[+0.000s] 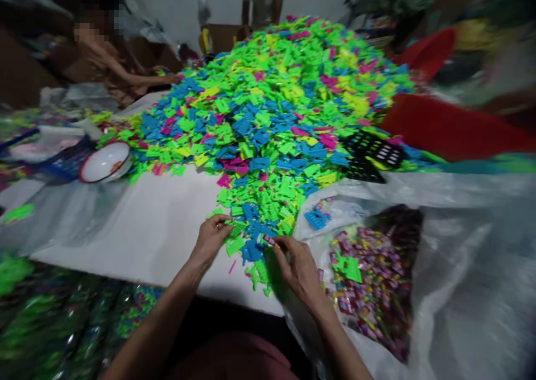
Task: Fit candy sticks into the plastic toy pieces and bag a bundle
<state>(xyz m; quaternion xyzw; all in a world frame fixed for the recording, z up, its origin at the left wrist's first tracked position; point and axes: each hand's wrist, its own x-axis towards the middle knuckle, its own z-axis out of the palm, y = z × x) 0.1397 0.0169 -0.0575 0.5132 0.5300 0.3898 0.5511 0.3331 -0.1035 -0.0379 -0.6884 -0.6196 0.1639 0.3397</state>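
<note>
My left hand (211, 237) is closed, thumb and fingers pinching a small green plastic piece (238, 227) at the near end of the heap. My right hand (299, 265) is closed too, and a small pink wrapped packet (268, 240) pokes out from its fingertips. Between and beyond both hands lie loose blue plastic pieces (252, 250) and green ones. To the right of my right hand, an open clear plastic bag (439, 290) holds many small pink and yellow packets (377, 274), with a green piece (352, 269) lying on top of them.
A large heap of coloured plastic pieces (285, 89) covers the white table (167, 229). An enamel bowl (98, 165) and a blue basket (62, 159) stand left; a black grid tray (372, 151) and red scoop-like sheet (452, 126) lie right. Another person (104, 61) sits far left.
</note>
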